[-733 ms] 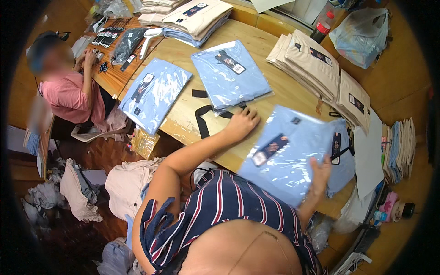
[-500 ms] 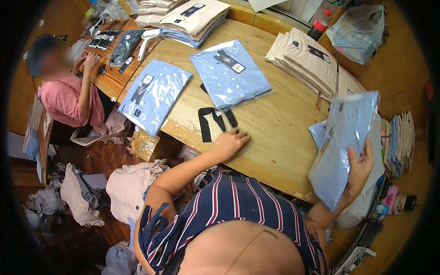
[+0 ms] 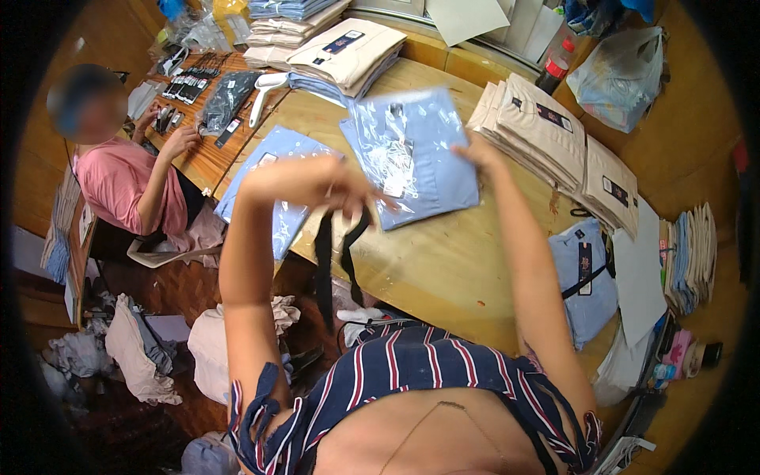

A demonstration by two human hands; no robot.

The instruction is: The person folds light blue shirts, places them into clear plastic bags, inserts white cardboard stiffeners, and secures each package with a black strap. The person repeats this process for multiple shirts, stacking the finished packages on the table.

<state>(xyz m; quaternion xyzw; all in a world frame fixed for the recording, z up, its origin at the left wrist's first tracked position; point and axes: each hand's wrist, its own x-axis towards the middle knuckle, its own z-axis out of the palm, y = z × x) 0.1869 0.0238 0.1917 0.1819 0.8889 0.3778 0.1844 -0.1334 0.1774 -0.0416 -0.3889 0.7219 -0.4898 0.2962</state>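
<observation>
A folded light-blue shirt in a clear plastic bag (image 3: 435, 178) lies over another bagged blue shirt (image 3: 347, 134), of which only an edge shows. My right hand (image 3: 478, 153) has hold of the upper bag's right edge, fingers partly behind it. Blurred by motion, my left hand (image 3: 339, 188) is bent over beside the bag's left side. From its closed fingers a black fabric strip (image 3: 324, 265) hangs in two lengths past the table's near edge. Partly behind my left forearm rests one more bagged blue shirt (image 3: 297, 142).
Beige folded shirts (image 3: 518, 107) line the far right, near a dark drink bottle (image 3: 554, 67). A tagged blue shirt (image 3: 567, 245) lies at the right. At left a co-worker in pink (image 3: 119, 178) handles small items. A white-handled tool (image 3: 261, 99) lies near black packages.
My right hand has carried the bagged shirt from the right onto the one at mid-table. My left hand has lifted the black strip off the tabletop and moved left.
</observation>
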